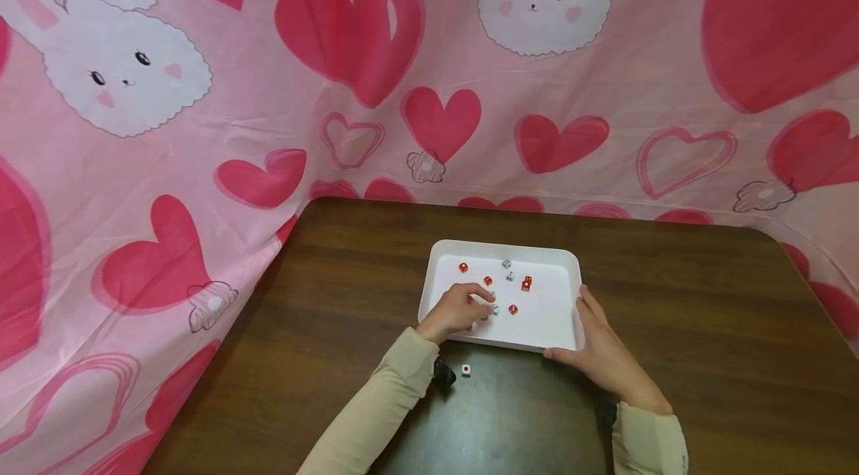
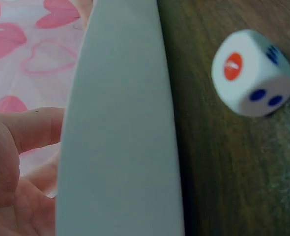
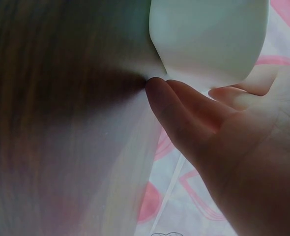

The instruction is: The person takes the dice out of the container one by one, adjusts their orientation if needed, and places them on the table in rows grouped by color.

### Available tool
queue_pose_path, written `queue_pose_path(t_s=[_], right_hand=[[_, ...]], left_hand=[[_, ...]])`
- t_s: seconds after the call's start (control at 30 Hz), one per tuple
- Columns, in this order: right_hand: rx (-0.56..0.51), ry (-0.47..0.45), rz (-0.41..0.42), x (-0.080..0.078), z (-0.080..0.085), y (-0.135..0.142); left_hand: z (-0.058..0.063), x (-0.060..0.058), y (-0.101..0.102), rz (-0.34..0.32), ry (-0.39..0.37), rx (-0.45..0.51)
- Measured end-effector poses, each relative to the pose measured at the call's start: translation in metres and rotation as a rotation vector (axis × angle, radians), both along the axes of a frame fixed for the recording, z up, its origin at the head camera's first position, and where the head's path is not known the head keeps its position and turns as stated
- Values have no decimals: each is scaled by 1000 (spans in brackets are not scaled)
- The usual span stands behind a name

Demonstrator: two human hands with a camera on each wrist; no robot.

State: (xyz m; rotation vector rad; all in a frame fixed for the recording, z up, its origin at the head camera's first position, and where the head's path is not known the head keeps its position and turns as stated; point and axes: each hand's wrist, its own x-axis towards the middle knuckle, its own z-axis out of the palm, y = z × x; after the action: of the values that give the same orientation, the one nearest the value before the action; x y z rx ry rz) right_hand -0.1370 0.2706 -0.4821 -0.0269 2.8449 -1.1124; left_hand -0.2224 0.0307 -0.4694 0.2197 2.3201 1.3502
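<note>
A shallow white tray [image 1: 543, 326] holds several small dice, some translucent red and some clear. My left hand [image 1: 456, 309] reaches over its left front, thumb and index finger bent toward a clear die [image 1: 496, 309] right at the fingertips; I cannot tell if they pinch it. In the left wrist view the tray's wall hides those fingertips. At the tray's right front corner is my right hand [image 1: 604, 352], thumb along the front wall and fingers along the right wall, holding it. A white die [image 2: 253, 73] with a red dot lies on the table before the tray.
The dark wooden table [image 1: 705, 326] extends on all sides of the tray. Pink cloth [image 1: 376, 139] printed with hearts and rabbits hangs along the table's back and left. Inside the tray, a red die [image 1: 513, 309] sits just right of the left fingertips.
</note>
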Motion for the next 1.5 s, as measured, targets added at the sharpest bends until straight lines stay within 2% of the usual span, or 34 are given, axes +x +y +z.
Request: queue_pose_path(t_s=[0.17,0.47,0.7,0.87,1.13,1.5], right_hand=[[-8,-18,-4,-1,1,0],[-7,12,3,1,0,0],[-13,7,3,0,0,1],[-11,5,2,0,-1,1],[-7,10,4,1,2,0],[-7,13,3,2,2,-1]], left_hand=[[-2,-2,2,-4,-5,6],[-8,-5,6,-41,1,-36],[-9,-5,11,-30,2,-77],[-10,-4,12,-23,33,-131],[-11,-1,14,-22,142,-248],[-11,1,17,-6,172,-334]])
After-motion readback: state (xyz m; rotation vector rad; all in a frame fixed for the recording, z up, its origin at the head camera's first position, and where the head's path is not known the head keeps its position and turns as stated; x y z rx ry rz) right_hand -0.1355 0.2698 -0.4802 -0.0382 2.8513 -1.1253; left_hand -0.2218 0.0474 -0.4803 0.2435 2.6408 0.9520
